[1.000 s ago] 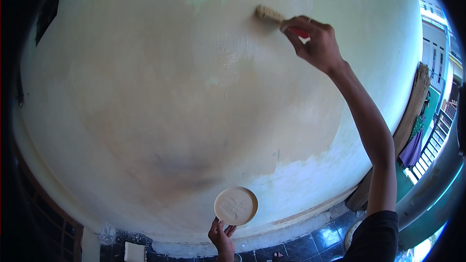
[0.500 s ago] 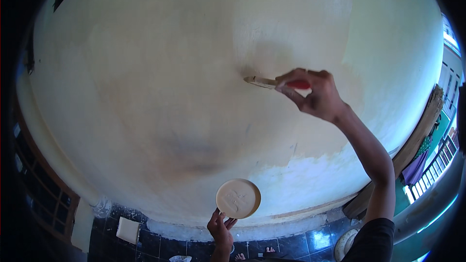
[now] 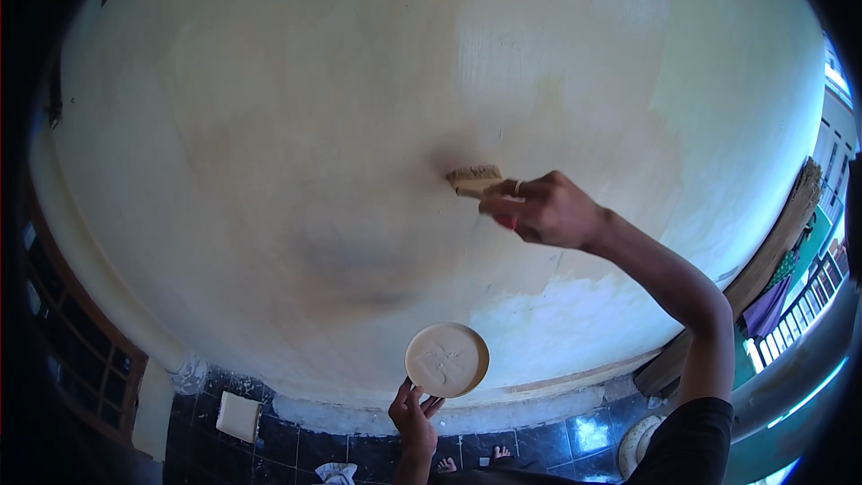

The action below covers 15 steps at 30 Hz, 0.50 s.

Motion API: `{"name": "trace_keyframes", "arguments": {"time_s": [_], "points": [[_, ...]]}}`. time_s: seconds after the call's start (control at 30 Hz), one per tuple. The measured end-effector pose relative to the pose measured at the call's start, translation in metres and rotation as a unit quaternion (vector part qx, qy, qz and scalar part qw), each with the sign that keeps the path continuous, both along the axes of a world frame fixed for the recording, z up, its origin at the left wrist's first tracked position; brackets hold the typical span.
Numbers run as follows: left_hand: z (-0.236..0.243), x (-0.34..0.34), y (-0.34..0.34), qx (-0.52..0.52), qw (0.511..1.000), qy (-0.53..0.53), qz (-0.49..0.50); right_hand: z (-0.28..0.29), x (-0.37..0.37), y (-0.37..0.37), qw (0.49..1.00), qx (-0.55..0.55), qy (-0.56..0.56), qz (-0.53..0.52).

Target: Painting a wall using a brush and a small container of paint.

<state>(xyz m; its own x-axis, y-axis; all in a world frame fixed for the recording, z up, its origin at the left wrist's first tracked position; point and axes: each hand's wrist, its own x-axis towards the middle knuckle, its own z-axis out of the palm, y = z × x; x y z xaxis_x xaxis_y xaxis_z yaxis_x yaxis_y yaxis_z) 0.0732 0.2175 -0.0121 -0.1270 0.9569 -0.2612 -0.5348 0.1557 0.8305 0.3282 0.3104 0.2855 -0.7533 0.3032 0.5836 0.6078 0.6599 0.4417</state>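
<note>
My right hand point(image 3: 543, 211) is closed round a red-handled paintbrush point(image 3: 476, 178); its bristles are at the wall point(image 3: 269, 126), though exact contact is hard to tell. The wall carries patchy beige, cream and pale green paint. Low in the view, my left hand point(image 3: 413, 418) grips a shallow round container point(image 3: 447, 346) of beige paint from beneath, with fingers at its rim.
A dark tiled floor point(image 3: 305, 449) runs along the wall's foot, with a white square object point(image 3: 239, 414), a crumpled cloth point(image 3: 335, 472) and my bare feet point(image 3: 446, 464). A wood-framed window point(image 3: 76, 323) is at left, a wooden plank point(image 3: 779, 233) and railing point(image 3: 797, 319) at right.
My right hand and brush have moved well down the wall, the brush turning on the way. My left hand and the container have shifted slightly right and up in view.
</note>
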Motion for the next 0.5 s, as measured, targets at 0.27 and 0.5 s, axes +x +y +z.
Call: {"name": "trace_keyframes", "arguments": {"time_s": [0.27,0.5], "points": [[-0.011,0.007,0.010,-0.022,1.000,0.013,-0.009,0.120,0.032,0.015,0.955,0.278,0.059,-0.085],[-0.013,0.002,0.010,-0.002,1.000,0.008,0.005,-0.039,0.039,-0.004,0.995,-0.086,0.008,-0.040]]}}
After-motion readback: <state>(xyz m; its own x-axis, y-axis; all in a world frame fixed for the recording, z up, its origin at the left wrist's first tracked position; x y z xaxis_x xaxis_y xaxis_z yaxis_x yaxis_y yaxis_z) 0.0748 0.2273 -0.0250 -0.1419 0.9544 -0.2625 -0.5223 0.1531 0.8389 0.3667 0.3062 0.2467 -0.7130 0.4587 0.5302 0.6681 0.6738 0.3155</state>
